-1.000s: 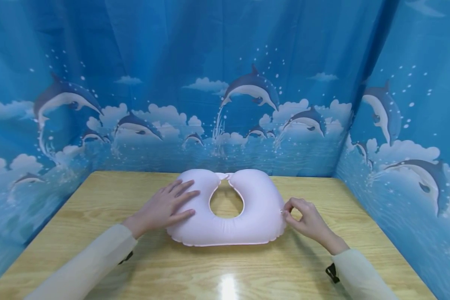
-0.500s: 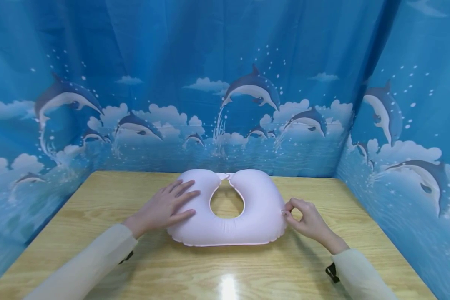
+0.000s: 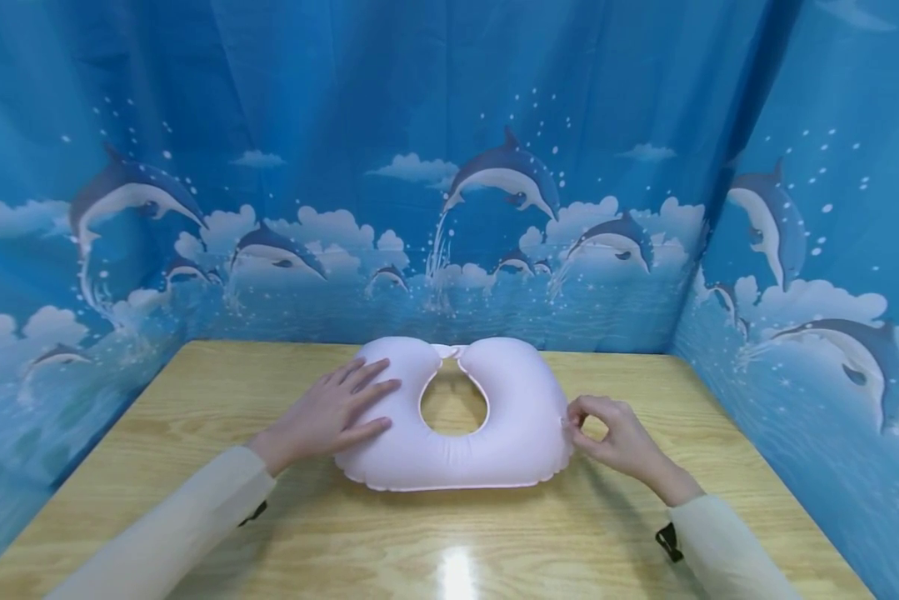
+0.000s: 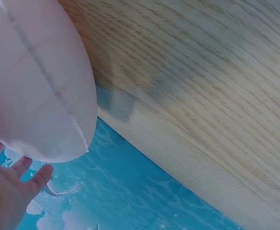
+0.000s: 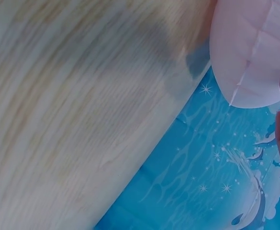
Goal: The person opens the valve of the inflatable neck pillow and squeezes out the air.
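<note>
Nothing moved: hands [image 3: 329, 415] on pillow [image 3: 494, 433].

Inflatable neck pillow [image 3: 456, 425], pale pink-white, U-shaped, fully puffed, lies flat on the wooden table [image 3: 194, 392] near its middle; the two rounded ends point away from the person and meet at a small white tab, closing an oval hole through which the wood shows. A flat welded seam runs round its outer edge, seen close in both wrist views [image 4: 58, 96]. Left hand [image 3: 329, 414] rests flat on its left lobe; right hand [image 3: 614, 437] pinches at its right edge.
</note>
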### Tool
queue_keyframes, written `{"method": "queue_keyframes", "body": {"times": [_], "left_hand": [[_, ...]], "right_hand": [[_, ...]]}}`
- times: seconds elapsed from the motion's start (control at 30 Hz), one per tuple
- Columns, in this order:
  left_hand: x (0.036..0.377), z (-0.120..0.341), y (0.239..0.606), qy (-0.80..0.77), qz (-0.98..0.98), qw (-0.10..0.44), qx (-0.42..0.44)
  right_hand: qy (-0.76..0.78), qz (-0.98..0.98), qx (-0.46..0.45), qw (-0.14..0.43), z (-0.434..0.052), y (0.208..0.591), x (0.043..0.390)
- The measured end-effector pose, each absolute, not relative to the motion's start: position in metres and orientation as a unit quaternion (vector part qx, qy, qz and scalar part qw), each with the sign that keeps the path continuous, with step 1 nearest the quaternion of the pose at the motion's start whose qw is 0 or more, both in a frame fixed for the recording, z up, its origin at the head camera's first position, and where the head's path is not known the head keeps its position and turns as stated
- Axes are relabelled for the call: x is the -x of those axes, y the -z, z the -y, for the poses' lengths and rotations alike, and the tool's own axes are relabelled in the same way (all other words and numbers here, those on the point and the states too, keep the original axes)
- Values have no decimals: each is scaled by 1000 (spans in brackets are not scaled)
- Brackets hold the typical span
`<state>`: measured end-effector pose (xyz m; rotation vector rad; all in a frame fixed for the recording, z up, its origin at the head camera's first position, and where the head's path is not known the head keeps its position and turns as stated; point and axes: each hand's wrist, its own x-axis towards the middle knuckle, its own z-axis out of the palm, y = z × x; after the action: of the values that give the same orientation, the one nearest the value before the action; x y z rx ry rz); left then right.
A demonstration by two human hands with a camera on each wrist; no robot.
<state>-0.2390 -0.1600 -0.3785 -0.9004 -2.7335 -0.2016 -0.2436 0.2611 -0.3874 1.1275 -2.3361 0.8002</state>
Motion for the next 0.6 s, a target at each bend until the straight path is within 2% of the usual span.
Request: {"method": "queue_keyframes", "body": {"times": [0.6], "left_hand": [[237,159,378,71,942,123,303]], "right_hand": [[-239,846,-400,259,-263,385,243]]}}
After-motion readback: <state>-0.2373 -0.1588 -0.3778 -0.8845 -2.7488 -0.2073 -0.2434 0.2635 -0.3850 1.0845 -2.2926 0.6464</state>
